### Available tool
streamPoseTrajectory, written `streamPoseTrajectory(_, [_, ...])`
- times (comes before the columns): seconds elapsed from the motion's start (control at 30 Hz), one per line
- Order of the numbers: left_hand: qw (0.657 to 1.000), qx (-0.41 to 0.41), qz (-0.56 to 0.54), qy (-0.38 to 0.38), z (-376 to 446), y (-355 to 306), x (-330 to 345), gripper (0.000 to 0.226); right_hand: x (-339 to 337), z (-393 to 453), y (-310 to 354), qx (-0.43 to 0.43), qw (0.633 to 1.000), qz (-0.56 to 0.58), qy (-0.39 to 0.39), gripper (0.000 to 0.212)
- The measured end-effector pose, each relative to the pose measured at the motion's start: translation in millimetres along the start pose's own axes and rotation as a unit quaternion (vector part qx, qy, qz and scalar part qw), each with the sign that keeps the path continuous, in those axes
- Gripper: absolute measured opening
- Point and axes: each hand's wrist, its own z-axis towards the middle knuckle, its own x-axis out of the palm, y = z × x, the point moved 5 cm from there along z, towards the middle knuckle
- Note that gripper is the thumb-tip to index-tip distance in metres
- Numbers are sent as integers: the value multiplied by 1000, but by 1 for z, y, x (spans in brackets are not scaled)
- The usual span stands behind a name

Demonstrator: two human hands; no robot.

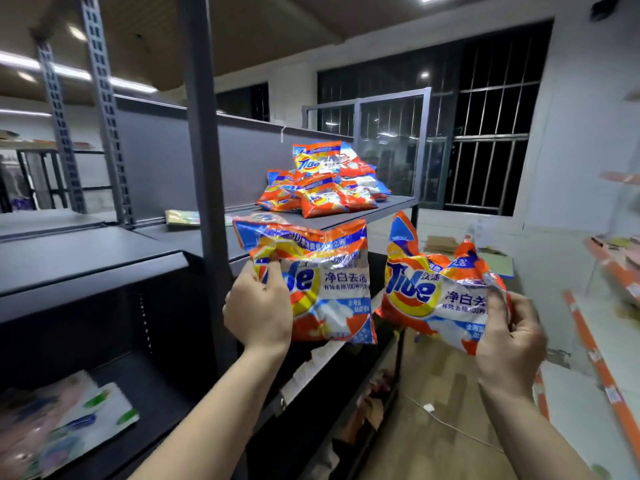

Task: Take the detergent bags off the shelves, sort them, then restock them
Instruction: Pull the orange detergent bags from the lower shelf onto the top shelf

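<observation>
Left hand (258,315) pinches upright orange-white plastic detergent bag (311,282) at left edge; right hand (509,337) grips second crinkled, tilted orange-white bag (436,289). I judge left nearer dark metal shelf (346,220), up-ahead, where heap of matching bags (322,181) sits.

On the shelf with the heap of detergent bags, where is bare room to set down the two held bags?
Free: the shelf strip in front of the heap of bags, and the stretch between the heap and the flat packet. Crowded: the right end, under the heap.
</observation>
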Motion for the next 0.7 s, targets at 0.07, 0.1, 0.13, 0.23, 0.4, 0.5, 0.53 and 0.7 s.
streamPoseTrajectory(0.07, [1000,18,-2,2,14,-15,29,30,5,22,-9,2,1000,0,-5,21])
streamPoseTrajectory(0.1, [1000,25,-4,1,21,-20,43,27,9,32,-13,3,1000,5,-7,23])
streamPoseTrajectory(0.13, [1000,28,-6,-2,29,-25,56,25,15,42,-18,2,1000,10,-7,23])
streamPoseTrajectory(0.23, [999,39,1,-17,57,-35,99,25,34,76,-38,-12,1000,12,10,16])
streamPoseTrajectory(0.4, [997,52,9,-63,111,-31,175,28,76,136,-90,-21,999,20,24,19])
streamPoseTrajectory(0.5, [993,44,-12,-106,142,-32,214,27,102,173,-117,-20,999,17,25,23])
streamPoseTrajectory(0.53, [992,43,-16,-115,153,-33,227,27,111,185,-125,-18,999,14,22,24])
streamPoseTrajectory(0.7, [989,43,-7,-140,206,-33,289,28,155,233,-158,-16,999,30,26,19])
